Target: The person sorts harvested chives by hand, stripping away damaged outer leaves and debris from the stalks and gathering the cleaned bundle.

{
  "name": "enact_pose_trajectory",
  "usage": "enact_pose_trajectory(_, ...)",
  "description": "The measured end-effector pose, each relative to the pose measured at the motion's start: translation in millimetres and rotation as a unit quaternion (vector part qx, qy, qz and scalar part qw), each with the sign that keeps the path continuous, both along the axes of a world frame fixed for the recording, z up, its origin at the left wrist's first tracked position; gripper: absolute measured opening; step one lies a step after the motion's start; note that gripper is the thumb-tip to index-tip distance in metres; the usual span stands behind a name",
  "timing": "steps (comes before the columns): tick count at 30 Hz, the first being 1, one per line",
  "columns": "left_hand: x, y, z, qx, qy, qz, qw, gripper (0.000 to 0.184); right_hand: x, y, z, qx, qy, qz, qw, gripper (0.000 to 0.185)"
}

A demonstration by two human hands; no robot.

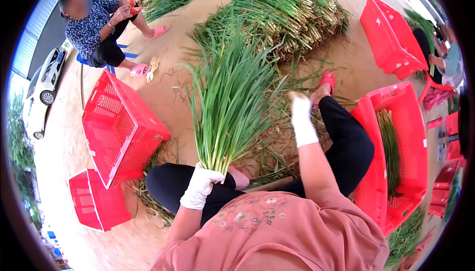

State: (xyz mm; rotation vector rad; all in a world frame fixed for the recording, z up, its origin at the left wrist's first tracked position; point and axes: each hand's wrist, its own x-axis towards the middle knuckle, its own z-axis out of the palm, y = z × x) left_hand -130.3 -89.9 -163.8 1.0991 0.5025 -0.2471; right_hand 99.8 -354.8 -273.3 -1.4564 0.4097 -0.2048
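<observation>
Work is going on in an outdoor produce yard [59, 172]: a heap of green stalks [297, 18] is lying on bare ground [173, 68], and red plastic crates [393, 38] are standing left and right. White cars [52, 75] are sitting far left

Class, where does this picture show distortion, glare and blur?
Head view: wide-angle distortion tilts the white car near the left edge; head view: strong light washes out the ground at left; head view: the right hand is blurred, the green bunch in the left hand sharper.
</observation>
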Motion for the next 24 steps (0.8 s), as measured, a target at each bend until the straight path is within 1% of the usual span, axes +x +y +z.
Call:
enact_pose_trajectory(1, -1, 4, 3, -0.015, 0.001, 0.001, 1.0, 0.053, 17, -25, -21, 0.064, 0.052, -0.103, 0.991, 0.013)
enact_pose_trajectory(2, -2, 9, 2, -0.011, 0.001, -0.009, 1.0, 0.055, 32, -56, -39, 0.22, 0.093, -0.133, 0.962, 0.023)
enact_pose_trajectory(3, -2, 13, 4, -0.014, -0.001, -0.013, 1.0, 0.057, 31, -73, -29, 0.26, 0.062, -0.146, 0.952, 0.027)
enact_pose_trajectory(4, -2, 16, 7, -0.017, -0.004, -0.018, 1.0, 0.059, 57, -104, -94, 0.331, -0.054, -0.075, 0.939, 0.019)
enact_pose_trajectory(5, -2, 19, 10, -0.019, -0.001, -0.012, 1.0, 0.061, 40, -89, -43, 0.242, -0.053, -0.117, 0.962, 0.012)
enact_pose_trajectory(6, -2, 21, 14, -0.02, -0.001, -0.016, 1.0, 0.062, 16, -60, 20, 0.151, -0.05, -0.159, 0.974, 0.008)
enact_pose_trajectory(7, -2, 21, 19, -0.019, -0.004, -0.011, 1.0, 0.062, 15, -46, 24, 0.056, -0.092, -0.103, 0.989, 0.007)
enact_pose_trajectory(8, -2, 21, 23, -0.018, -0.006, -0.005, 1.0, 0.062, 15, -36, 25, -0.039, -0.133, -0.046, 0.989, 0.011)
enact_pose_trajectory(9, -2, 22, 27, -0.009, -0.004, -0.009, 1.0, 0.061, 16, -28, 23, -0.122, -0.104, 0.082, 0.984, 0.017)
enact_pose_trajectory(10, -2, 23, 31, -0.008, -0.003, -0.014, 1.0, 0.061, 16, -20, 19, -0.201, -0.07, 0.206, 0.955, 0.024)
enact_pose_trajectory(11, -2, 22, 35, -0.003, -0.002, -0.01, 1.0, 0.061, 15, -4, 24, -0.238, -0.022, 0.245, 0.94, 0.029)
enact_pose_trajectory(13, -2, 20, 39, 0.004, -0.003, -0.009, 1.0, 0.061, 9, 27, 37, -0.271, 0.025, 0.275, 0.922, 0.036)
enact_pose_trajectory(14, -3, 19, 41, 0.007, -0.006, -0.002, 1.0, 0.062, 0, 40, 51, -0.267, 0.024, 0.268, 0.925, 0.039)
enact_pose_trajectory(16, -4, 19, 43, 0.012, -0.008, 0.003, 1.0, 0.063, 3, 61, 30, -0.096, 0.013, 0.305, 0.947, 0.037)
enact_pose_trajectory(18, -4, 19, 44, 0.003, -0.004, 0.004, 1.0, 0.065, -7, 76, 42, 0.081, 0.013, 0.276, 0.958, 0.033)
enact_pose_trajectory(20, -3, 17, 47, 0.001, -0.009, 0.006, 1.0, 0.065, -8, 76, 44, 0.058, 0.088, 0.324, 0.94, 0.032)
enact_pose_trajectory(22, -3, 14, 52, -0.003, -0.021, 0.016, 1.0, 0.063, -8, 74, 44, -0.044, 0.058, 0.243, 0.967, 0.029)
enact_pose_trajectory(23, -3, 16, 50, -0.004, -0.021, 0.017, 1.0, 0.063, -8, 66, 57, 0.008, 0.064, 0.208, 0.976, 0.03)
enact_pose_trajectory(24, -4, 20, 48, -0.006, -0.018, 0.008, 1.0, 0.062, -7, 56, 66, 0.025, 0.098, 0.133, 0.986, 0.034)
